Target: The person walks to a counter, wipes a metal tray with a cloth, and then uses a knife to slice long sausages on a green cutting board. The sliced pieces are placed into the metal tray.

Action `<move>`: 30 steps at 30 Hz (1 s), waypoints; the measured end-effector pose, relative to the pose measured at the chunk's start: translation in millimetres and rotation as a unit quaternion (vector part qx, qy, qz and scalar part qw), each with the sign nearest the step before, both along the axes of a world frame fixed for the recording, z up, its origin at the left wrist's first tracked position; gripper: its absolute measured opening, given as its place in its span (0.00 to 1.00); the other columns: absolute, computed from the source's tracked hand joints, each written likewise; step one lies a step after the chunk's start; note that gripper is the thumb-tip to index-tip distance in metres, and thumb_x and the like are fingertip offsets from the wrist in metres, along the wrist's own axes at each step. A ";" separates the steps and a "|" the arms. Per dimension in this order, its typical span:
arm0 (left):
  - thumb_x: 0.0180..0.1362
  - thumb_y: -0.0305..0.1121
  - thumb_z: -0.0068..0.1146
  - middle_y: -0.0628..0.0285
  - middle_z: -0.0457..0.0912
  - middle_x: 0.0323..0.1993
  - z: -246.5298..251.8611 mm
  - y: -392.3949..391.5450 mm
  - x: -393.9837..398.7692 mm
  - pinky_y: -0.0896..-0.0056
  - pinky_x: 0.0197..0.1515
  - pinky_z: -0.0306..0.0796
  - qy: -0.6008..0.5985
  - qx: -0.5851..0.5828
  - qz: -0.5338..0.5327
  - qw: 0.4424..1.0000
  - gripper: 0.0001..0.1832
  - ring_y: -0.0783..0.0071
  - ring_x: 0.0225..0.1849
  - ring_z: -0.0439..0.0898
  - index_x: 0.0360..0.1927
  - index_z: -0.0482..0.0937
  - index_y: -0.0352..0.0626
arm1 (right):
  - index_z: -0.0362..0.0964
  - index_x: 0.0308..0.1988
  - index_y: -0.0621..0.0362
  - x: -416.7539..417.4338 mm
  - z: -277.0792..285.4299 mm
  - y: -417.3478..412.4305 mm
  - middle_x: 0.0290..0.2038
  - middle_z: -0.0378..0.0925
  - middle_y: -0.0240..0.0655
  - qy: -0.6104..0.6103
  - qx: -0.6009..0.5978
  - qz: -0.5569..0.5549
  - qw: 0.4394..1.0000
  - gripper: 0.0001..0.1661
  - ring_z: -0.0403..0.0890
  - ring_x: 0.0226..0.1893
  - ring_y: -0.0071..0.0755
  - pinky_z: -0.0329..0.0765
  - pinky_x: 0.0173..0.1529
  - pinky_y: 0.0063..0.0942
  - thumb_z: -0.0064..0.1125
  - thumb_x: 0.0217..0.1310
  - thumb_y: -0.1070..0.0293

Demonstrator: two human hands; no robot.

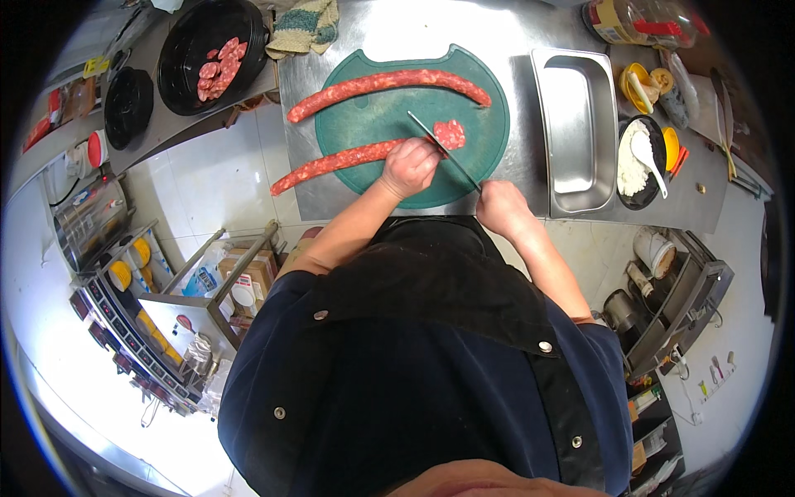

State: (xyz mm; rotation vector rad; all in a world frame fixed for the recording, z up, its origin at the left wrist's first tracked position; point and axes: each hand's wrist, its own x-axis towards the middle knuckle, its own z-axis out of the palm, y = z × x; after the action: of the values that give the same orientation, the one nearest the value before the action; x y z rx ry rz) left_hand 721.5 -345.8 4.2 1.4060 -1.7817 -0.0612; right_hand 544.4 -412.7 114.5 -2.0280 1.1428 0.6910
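Observation:
My left hand presses down on the right end of a long red sausage, whose other end reaches past the left edge of a round green cutting board. In my right hand is the handle of a kitchen knife. Its blade slants up and to the left, just beside my left fingers at the sausage's cut end. A few sausage slices lie right of the blade. Across the upper part of the board stretches a second, whole sausage.
Right of the board stands a steel pan. Past it, a black bowl holds white powder and a white spoon. At upper left, a black bowl contains sausage slices. A knitted cloth lies behind the board.

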 end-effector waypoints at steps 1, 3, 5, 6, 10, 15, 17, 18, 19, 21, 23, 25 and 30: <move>0.36 0.25 0.59 0.62 0.77 0.31 0.8 -0.2 -0.6 0.66 0.35 0.73 -0.002 0.000 0.002 1.000 0.11 0.62 0.35 0.77 0.28 0.78 0.43 | 0.76 0.31 0.64 5.4 -1.1 -2.1 0.32 0.78 0.53 0.010 0.011 0.007 1.000 0.10 0.79 0.37 0.56 0.76 0.43 0.45 0.54 0.44 0.72; 0.36 0.25 0.59 0.62 0.77 0.31 1.7 -0.6 -1.7 0.66 0.36 0.72 -0.002 -0.002 0.005 1.000 0.10 0.63 0.35 0.77 0.28 0.78 0.43 | 0.77 0.31 0.65 19.0 -3.0 -6.5 0.34 0.78 0.52 0.030 0.030 0.001 0.999 0.11 0.79 0.38 0.54 0.76 0.44 0.44 0.55 0.43 0.72; 0.36 0.26 0.59 0.62 0.77 0.31 1.4 -0.3 -1.6 0.66 0.36 0.72 0.000 0.002 0.004 1.000 0.10 0.63 0.36 0.77 0.28 0.78 0.43 | 0.77 0.31 0.65 34.8 -5.2 -11.2 0.35 0.78 0.52 0.049 0.043 -0.021 0.998 0.11 0.79 0.40 0.53 0.76 0.44 0.42 0.56 0.43 0.72; 0.36 0.26 0.59 0.62 0.77 0.31 -0.3 0.7 -1.7 0.66 0.36 0.72 0.003 0.008 0.000 1.000 0.10 0.63 0.36 0.77 0.28 0.78 0.43 | 0.77 0.31 0.65 40.8 -6.8 -13.2 0.35 0.78 0.52 0.052 0.044 -0.022 0.997 0.11 0.79 0.40 0.52 0.76 0.45 0.42 0.56 0.43 0.72; 0.37 0.26 0.58 0.62 0.77 0.31 0.0 1.6 -2.5 0.65 0.36 0.72 0.006 0.017 -0.006 1.000 0.10 0.63 0.35 0.77 0.28 0.78 0.43 | 0.78 0.33 0.64 53.4 -21.3 -15.6 0.37 0.78 0.51 0.054 0.039 -0.014 0.998 0.12 0.79 0.42 0.51 0.76 0.46 0.41 0.55 0.44 0.72; 0.38 0.27 0.57 0.64 0.78 0.33 -5.5 1.4 -0.2 0.67 0.38 0.72 0.000 0.007 -0.012 1.000 0.11 0.65 0.38 0.77 0.30 0.80 0.44 | 0.77 0.33 0.64 46.8 -44.5 -9.8 0.34 0.78 0.53 -0.003 0.006 -0.026 1.000 0.12 0.79 0.39 0.53 0.76 0.45 0.42 0.53 0.45 0.72; 0.38 0.28 0.57 0.65 0.78 0.34 -5.7 2.5 -0.8 0.67 0.39 0.72 0.002 0.005 -0.010 1.000 0.12 0.66 0.39 0.77 0.31 0.80 0.44 | 0.76 0.31 0.65 33.4 -56.9 -14.7 0.31 0.78 0.53 -0.075 -0.013 -0.032 0.997 0.11 0.79 0.37 0.54 0.75 0.44 0.43 0.52 0.46 0.72; 0.38 0.28 0.57 0.65 0.78 0.34 -6.1 2.7 -0.5 0.67 0.39 0.72 0.001 0.004 -0.010 1.000 0.12 0.66 0.39 0.77 0.31 0.80 0.44 | 0.75 0.30 0.65 28.9 -57.2 -14.7 0.30 0.77 0.53 -0.094 -0.026 -0.036 0.995 0.10 0.79 0.36 0.55 0.75 0.44 0.44 0.51 0.46 0.72; 0.38 0.28 0.57 0.65 0.78 0.34 -6.2 2.4 -0.3 0.67 0.39 0.72 0.001 0.003 -0.009 1.000 0.12 0.66 0.39 0.77 0.31 0.80 0.44 | 0.74 0.29 0.65 24.3 -55.9 -12.4 0.29 0.77 0.53 -0.113 -0.040 -0.040 0.992 0.09 0.79 0.35 0.56 0.75 0.43 0.44 0.51 0.46 0.72; 0.37 0.26 0.57 0.63 0.78 0.33 -1.3 1.1 0.3 0.66 0.38 0.73 0.009 0.002 -0.014 1.000 0.12 0.64 0.37 0.77 0.30 0.80 0.43 | 0.73 0.28 0.64 18.8 -47.0 -5.7 0.26 0.76 0.54 -0.139 -0.058 -0.030 0.988 0.07 0.78 0.33 0.57 0.75 0.41 0.46 0.51 0.46 0.73; 0.36 0.25 0.58 0.62 0.78 0.32 -0.6 1.2 0.6 0.66 0.37 0.73 0.011 0.003 -0.014 1.000 0.12 0.63 0.36 0.77 0.30 0.79 0.43 | 0.72 0.29 0.64 16.9 -33.7 -3.2 0.26 0.76 0.55 -0.116 -0.053 -0.023 0.992 0.08 0.78 0.33 0.57 0.75 0.41 0.47 0.51 0.45 0.73; 0.36 0.25 0.58 0.62 0.78 0.32 -2.8 2.1 1.1 0.65 0.37 0.73 0.008 0.005 -0.009 1.000 0.12 0.62 0.37 0.77 0.30 0.79 0.42 | 0.72 0.29 0.64 14.7 -20.6 -1.8 0.27 0.76 0.55 -0.089 -0.042 -0.019 0.995 0.08 0.78 0.34 0.58 0.75 0.40 0.48 0.51 0.45 0.73; 0.36 0.26 0.58 0.61 0.78 0.33 -3.4 2.7 1.0 0.65 0.37 0.73 -0.003 0.000 -0.006 1.000 0.12 0.62 0.37 0.78 0.29 0.79 0.43 | 0.73 0.30 0.64 8.5 -1.6 -2.1 0.30 0.77 0.55 -0.016 -0.004 -0.009 1.000 0.09 0.79 0.36 0.58 0.75 0.42 0.47 0.51 0.45 0.73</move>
State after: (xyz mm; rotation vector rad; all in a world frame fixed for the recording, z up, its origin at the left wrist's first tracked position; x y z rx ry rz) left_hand 722.5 -343.2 0.9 1.3972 -1.7947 -0.0631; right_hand 552.8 -414.7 113.0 -2.0252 1.1458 0.6430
